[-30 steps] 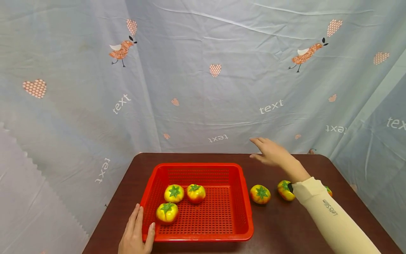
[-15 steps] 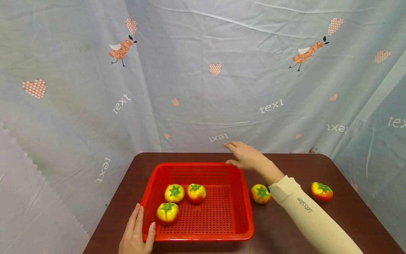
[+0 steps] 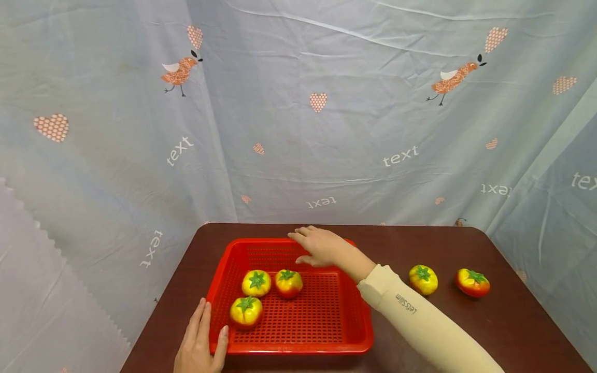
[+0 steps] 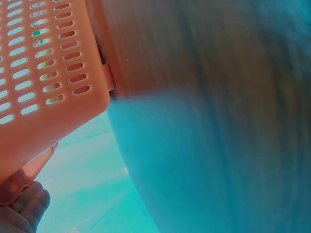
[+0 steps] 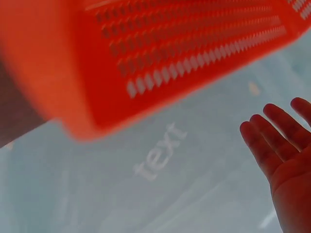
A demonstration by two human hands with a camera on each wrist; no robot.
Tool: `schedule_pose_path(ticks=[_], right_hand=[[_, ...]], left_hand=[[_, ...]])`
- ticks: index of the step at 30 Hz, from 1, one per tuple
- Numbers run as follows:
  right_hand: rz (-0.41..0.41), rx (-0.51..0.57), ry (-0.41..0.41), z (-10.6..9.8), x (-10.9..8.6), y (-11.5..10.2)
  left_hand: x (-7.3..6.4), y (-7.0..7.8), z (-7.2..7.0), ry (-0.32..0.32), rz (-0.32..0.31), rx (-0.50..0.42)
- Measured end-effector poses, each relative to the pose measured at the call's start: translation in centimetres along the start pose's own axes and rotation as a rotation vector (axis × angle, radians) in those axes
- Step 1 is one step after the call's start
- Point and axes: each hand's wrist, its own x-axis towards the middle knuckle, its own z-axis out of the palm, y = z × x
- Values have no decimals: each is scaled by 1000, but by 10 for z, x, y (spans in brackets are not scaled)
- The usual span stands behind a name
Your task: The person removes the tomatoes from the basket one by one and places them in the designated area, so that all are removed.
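A red plastic basket [image 3: 308, 348] with slotted walls stands on the table, holding three yellow-and-red tomatoes, one at the front [image 3: 246, 312], one behind it [image 3: 256, 284] and one to the right [image 3: 288, 283]. Against the basket's left front corner rests my left hand [image 3: 199, 342], fingers extended along the outer wall and thumb at the rim. My right hand [image 3: 322, 246] reaches over the back part of the basket, palm down, with nothing in it. In the right wrist view its fingers [image 5: 278, 131] are spread and bare.
Two more tomatoes lie on the dark brown table [image 3: 448, 331] right of the basket, a yellower one [image 3: 423, 280] and a redder one [image 3: 473, 283]. My right sleeve [image 3: 420, 316] crosses above the table and the basket's right rim. A pale printed curtain [image 3: 280, 171] hangs behind.
My right hand has swept left from beyond the basket's right side to over its back part. The sleeve now hides the tomato beside the basket and uncovers the other two. My left hand stays put.
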Motion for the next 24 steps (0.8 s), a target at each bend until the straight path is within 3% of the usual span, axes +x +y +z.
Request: schedule_pose_path(ticks=[10,24], right_hand=[[-7,-76,-173,26,29,-35],[33,-64,-249,55,36,-56]], left_hand=[[0,-2,3,28,22,-14],[0,-2,2,33,24,-19]])
